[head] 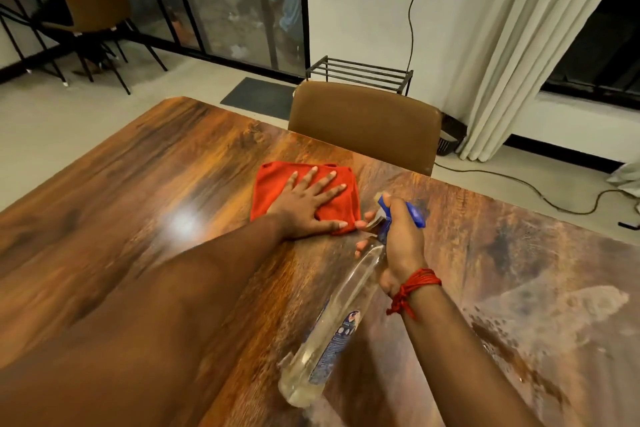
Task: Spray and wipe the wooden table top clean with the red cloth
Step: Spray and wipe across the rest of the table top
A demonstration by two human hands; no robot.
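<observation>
Near the far edge of the table [104, 191], just in front of the brown chair [363, 125] tucked in on that side, the red cloth [277, 184] lies folded flat with the left hand [304, 208] pressed on top of it, fingers [329, 180] spread wide and flat, so it's pinning the cloth down, not gripping it. The right hand [401, 239] is wrapped around the neck of a clear spray bottle [332, 329] with a blue trigger head, held tilted over the table just beside the cloth, nozzle aimed at the far edge. The fingers there are curled closed round the neck and trigger; I can't tell if the trigger is actually being squeezed. Over toward the right edge the wood looks wet and hazy, with droplets and a whitish film, so my guess is that side has been sprayed but not wiped dry yet. So I'd call this the wiping step, cloth in one hand and bottle ready in the other. Next move, I reckon: slide the flat hand and cloth in overlapping passes toward the wet right side, keeping pressure even, and keep the bottle up out of the way so it doesn't drip or knock the cloth.
</observation>
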